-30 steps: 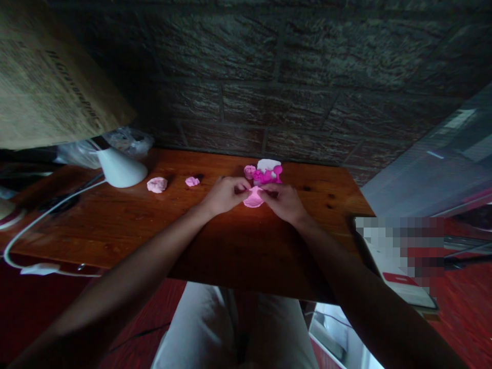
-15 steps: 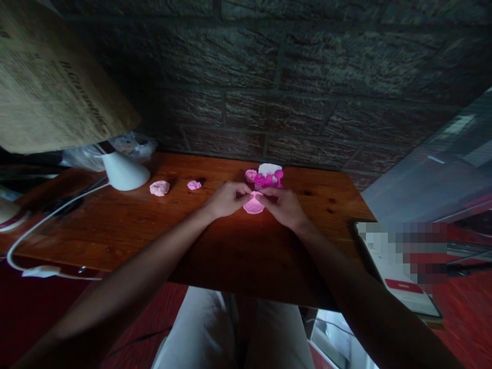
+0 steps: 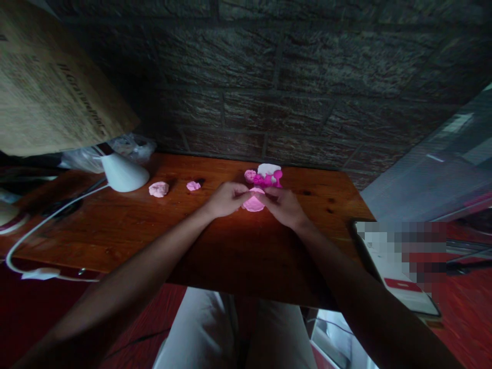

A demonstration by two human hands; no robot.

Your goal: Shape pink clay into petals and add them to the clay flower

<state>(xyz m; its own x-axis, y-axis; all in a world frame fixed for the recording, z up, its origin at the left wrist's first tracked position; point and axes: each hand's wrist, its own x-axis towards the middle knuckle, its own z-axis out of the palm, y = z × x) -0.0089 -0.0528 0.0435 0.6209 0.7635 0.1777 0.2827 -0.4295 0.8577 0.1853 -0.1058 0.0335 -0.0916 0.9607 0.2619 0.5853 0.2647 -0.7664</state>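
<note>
Between my two hands is a flattened, roundish piece of pink modelling dough (image 3: 254,202). My left hand (image 3: 227,199) grips its left upper edge, thumb and fingers closed. On the opposite side my right hand (image 3: 283,203) pinches the upper right edge, its thumb lying over the dough. The thumbs almost meet at the top. Just beyond the hands lie magenta plastic shapes (image 3: 271,179), a round pink piece (image 3: 250,176) with a marked surface and a white piece (image 3: 269,168). My fingers partly hide what lies behind the dough.
Two pink lumps, a larger one (image 3: 159,189) and a smaller one (image 3: 193,186), rest left on the wooden table (image 3: 115,225). A lamp with a white base (image 3: 125,173) and printed shade (image 3: 65,87) stands far left, its cord (image 3: 49,220) looping forward. A tablet-like device (image 3: 407,287) sits at the right edge.
The dough's lower edge has risen slightly, and my right thumb has shifted a little over its top. Both hands keep their grip in nearly the same place.
</note>
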